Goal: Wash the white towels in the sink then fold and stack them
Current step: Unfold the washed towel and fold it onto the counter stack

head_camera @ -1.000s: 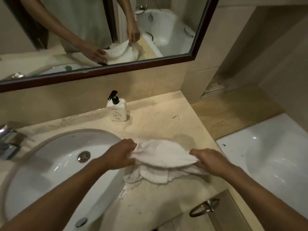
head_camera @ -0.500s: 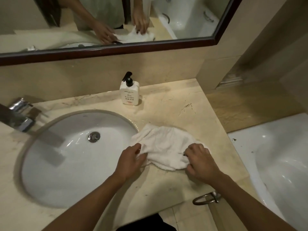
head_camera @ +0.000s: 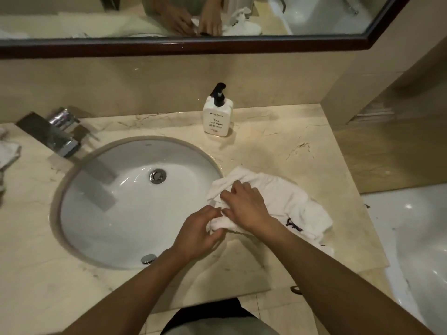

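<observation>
The white towel (head_camera: 278, 201) lies crumpled on the tabletop (head_camera: 278, 146), just right of the sink (head_camera: 116, 213). My left hand (head_camera: 196, 234) has its grip pinched on the towel's near-left edge. My right hand (head_camera: 244, 205) presses on the cloth beside it, fingers curled into the folds.

**Single head view, steep down-look**

One wide-angle camera at head height, facing forward and down, close over the bench (head_camera: 278, 141) and sink (head_camera: 79, 189). Mirror (head_camera: 314, 20) crosses the top edge; bathtub (head_camera: 416, 238) at right.
</observation>
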`<action>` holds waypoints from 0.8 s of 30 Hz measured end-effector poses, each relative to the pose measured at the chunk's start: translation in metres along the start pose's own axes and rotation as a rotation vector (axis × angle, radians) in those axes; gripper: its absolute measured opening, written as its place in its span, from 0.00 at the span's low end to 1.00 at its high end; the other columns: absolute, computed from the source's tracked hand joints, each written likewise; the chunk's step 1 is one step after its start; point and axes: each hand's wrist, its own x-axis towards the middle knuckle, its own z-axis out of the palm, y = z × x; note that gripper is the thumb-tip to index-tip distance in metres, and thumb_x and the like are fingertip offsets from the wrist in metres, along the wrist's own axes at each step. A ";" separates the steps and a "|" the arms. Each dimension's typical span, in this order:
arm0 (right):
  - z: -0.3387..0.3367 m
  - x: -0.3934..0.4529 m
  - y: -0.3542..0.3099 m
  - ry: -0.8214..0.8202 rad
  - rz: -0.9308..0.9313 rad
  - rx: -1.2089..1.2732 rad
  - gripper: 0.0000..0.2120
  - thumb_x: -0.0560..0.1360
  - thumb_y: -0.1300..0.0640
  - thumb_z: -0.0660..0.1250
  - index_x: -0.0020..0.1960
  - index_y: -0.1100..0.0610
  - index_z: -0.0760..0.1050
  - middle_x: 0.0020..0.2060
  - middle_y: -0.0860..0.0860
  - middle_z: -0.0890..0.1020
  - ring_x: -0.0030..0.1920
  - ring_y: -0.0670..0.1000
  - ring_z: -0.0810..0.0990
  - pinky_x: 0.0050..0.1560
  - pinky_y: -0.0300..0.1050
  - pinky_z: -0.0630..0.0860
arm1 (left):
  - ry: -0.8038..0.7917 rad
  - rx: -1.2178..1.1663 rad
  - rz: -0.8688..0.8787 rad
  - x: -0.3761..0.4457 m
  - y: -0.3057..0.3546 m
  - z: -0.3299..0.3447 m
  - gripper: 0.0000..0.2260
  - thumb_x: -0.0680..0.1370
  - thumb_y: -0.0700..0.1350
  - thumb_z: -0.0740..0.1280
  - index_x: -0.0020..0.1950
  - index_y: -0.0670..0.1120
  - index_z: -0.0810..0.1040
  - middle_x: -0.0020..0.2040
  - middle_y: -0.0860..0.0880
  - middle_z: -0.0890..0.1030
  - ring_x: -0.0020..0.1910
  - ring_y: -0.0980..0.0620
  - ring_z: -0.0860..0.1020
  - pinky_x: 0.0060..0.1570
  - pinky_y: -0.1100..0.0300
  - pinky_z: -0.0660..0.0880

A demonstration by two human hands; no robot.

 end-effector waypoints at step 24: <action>-0.011 -0.023 0.021 0.119 -0.104 0.135 0.12 0.79 0.53 0.67 0.60 0.56 0.79 0.51 0.56 0.72 0.52 0.57 0.73 0.39 0.48 0.71 | 0.086 -0.103 -0.143 0.008 0.007 0.008 0.15 0.75 0.57 0.67 0.45 0.46 0.80 0.43 0.53 0.79 0.44 0.56 0.78 0.47 0.58 0.74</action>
